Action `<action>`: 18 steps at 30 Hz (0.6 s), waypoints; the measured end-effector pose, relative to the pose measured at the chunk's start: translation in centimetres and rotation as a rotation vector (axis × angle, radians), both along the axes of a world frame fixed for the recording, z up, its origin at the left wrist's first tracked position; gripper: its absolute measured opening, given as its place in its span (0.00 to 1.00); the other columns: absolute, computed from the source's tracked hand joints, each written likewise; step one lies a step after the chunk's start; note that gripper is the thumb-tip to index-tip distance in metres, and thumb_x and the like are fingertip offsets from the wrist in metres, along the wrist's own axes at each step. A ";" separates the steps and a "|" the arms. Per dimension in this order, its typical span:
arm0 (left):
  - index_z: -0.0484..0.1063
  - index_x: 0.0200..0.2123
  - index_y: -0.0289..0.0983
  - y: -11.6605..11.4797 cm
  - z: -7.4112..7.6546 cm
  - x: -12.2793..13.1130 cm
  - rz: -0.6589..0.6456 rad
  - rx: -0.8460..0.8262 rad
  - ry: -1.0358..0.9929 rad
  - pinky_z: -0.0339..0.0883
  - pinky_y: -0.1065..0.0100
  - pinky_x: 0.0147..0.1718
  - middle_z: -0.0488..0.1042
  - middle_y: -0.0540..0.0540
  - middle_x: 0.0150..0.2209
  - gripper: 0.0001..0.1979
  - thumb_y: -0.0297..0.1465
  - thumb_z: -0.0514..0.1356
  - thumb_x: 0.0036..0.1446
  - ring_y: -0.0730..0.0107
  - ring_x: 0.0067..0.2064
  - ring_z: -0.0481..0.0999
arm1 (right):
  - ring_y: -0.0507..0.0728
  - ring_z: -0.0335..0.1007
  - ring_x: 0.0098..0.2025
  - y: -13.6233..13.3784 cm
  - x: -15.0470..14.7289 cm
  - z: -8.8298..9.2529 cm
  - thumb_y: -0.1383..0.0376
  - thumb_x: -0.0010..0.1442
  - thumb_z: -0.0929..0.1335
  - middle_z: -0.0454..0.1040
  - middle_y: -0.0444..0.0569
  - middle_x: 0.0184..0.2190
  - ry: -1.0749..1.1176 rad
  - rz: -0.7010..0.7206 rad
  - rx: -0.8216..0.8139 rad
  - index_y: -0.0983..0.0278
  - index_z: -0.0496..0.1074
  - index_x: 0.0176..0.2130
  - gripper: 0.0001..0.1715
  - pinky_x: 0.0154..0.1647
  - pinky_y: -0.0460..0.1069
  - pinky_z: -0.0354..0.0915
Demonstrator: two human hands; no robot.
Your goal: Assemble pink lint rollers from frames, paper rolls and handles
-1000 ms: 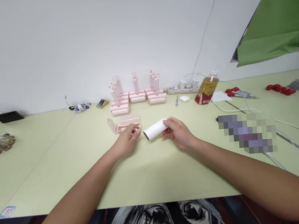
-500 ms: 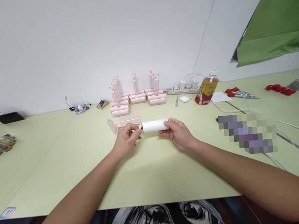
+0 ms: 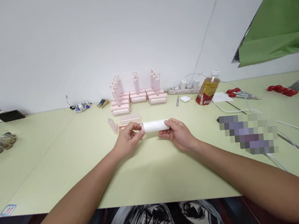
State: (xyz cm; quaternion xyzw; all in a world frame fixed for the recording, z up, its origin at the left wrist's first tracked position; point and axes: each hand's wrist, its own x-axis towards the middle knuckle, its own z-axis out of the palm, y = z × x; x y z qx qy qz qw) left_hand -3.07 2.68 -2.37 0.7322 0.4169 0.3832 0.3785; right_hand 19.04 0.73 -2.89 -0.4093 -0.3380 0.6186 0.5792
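Above the table, my right hand [image 3: 178, 132] grips the right end of a white lint roller refill [image 3: 154, 126], which lies level across my view. At the roll's left end, the thumb and fingers of my left hand [image 3: 128, 138] close on a small pink end piece [image 3: 142, 126] set against the roll's opening; most of it is covered by the fingers. Just behind my left hand is an open pink lint roller case [image 3: 130, 119], partly hidden by it. Left of the case lies a clear pinkish handle [image 3: 112, 125].
Several pink lint rollers [image 3: 138, 97] with upright handles stand near the wall. A power strip [image 3: 180, 90], a drink bottle [image 3: 207, 90], a white square item [image 3: 186, 98] and red-handled tools [image 3: 234, 92] are to the right. White cables [image 3: 232, 110] cross the right side. Wrapped items [image 3: 0, 143] lie far left.
My left hand has moved slightly right, bringing the small pink piece up to the roll's left end. My right hand keeps its hold on the roll.
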 end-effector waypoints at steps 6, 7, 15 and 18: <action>0.68 0.43 0.39 -0.1 0.1 0.0 0.011 0.074 0.061 0.67 0.71 0.25 0.75 0.46 0.39 0.16 0.43 0.58 0.59 0.72 0.30 0.75 | 0.52 0.73 0.25 0.0 0.1 0.0 0.64 0.57 0.70 0.72 0.46 0.25 -0.013 0.008 -0.005 0.63 0.62 0.28 0.13 0.31 0.50 0.77; 0.68 0.44 0.39 -0.1 0.2 0.0 0.019 0.088 0.069 0.67 0.71 0.26 0.75 0.46 0.39 0.16 0.43 0.58 0.59 0.72 0.30 0.75 | 0.52 0.73 0.25 0.0 0.1 0.0 0.64 0.58 0.70 0.72 0.46 0.25 -0.016 0.013 -0.007 0.63 0.62 0.28 0.12 0.31 0.50 0.77; 0.65 0.45 0.39 -0.3 0.4 0.2 0.067 0.110 0.058 0.67 0.72 0.26 0.74 0.47 0.40 0.15 0.43 0.56 0.61 0.74 0.30 0.75 | 0.52 0.73 0.25 -0.1 0.1 0.0 0.64 0.60 0.68 0.71 0.45 0.22 -0.029 0.053 -0.005 0.63 0.62 0.28 0.11 0.30 0.51 0.77; 0.66 0.45 0.39 -0.1 0.2 0.1 0.038 0.108 0.059 0.66 0.72 0.26 0.73 0.47 0.39 0.15 0.43 0.57 0.61 0.74 0.30 0.74 | 0.52 0.73 0.24 -0.1 0.1 0.2 0.66 0.60 0.67 0.71 0.45 0.22 -0.026 0.048 -0.012 0.63 0.63 0.29 0.09 0.29 0.51 0.77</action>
